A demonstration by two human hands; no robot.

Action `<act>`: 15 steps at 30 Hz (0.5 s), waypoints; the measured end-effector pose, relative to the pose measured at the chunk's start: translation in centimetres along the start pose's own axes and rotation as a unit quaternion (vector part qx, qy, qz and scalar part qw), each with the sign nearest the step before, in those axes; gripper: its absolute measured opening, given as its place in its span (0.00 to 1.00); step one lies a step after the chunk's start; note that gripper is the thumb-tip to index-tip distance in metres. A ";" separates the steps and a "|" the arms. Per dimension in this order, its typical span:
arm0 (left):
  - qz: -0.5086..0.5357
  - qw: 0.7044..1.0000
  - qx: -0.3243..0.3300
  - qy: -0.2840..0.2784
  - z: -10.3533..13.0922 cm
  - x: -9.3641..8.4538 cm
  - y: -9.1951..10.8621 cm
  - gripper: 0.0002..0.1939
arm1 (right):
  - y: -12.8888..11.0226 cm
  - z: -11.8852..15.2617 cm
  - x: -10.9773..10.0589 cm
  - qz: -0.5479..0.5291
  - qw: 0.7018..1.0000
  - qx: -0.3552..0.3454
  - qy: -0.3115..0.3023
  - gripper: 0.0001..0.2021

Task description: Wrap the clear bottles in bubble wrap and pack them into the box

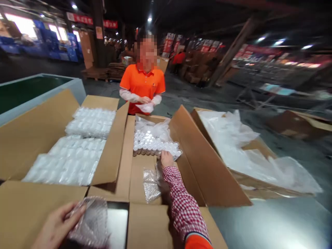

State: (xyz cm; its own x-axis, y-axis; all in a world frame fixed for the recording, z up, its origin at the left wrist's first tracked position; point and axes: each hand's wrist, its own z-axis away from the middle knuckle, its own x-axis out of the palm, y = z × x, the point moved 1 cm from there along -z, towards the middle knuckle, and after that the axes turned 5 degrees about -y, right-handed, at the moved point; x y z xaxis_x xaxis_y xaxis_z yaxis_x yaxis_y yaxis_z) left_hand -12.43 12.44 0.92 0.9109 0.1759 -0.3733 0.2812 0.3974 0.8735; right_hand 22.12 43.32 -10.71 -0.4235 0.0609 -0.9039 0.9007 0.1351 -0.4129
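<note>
My left hand, low at the left, pinches a bubble-wrap bag between thumb and fingers. My right hand reaches into the middle cardboard box, its fingers at the near edge of a layer of small white capped cylinders. Whether those fingers grip one of the cylinders is hidden. On the box floor, short of the cylinders, lies another bubble-wrap piece. Clear plastic film covers the far end of that box.
To the left, an open carton holds rows of wrapped white items. At right stands a box draped with white plastic bags. Across from me a person in an orange shirt holds a white bag. A green-topped conveyor is behind the carton.
</note>
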 end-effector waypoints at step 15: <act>0.024 0.994 0.100 -0.035 1.0 2.1 1.5 0.18 | -19.4 22.3 -10.1 -0.373 0.847 -0.377 -0.019 0.19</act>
State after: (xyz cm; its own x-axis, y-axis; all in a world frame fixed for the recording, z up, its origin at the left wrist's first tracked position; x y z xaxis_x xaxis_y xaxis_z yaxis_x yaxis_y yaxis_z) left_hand -9.80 12.49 1.77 0.9416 0.1234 -0.3132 0.2851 0.2025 0.9369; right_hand 11.05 18.05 3.91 -0.8316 -0.3493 -0.4317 0.0591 0.7173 -0.6943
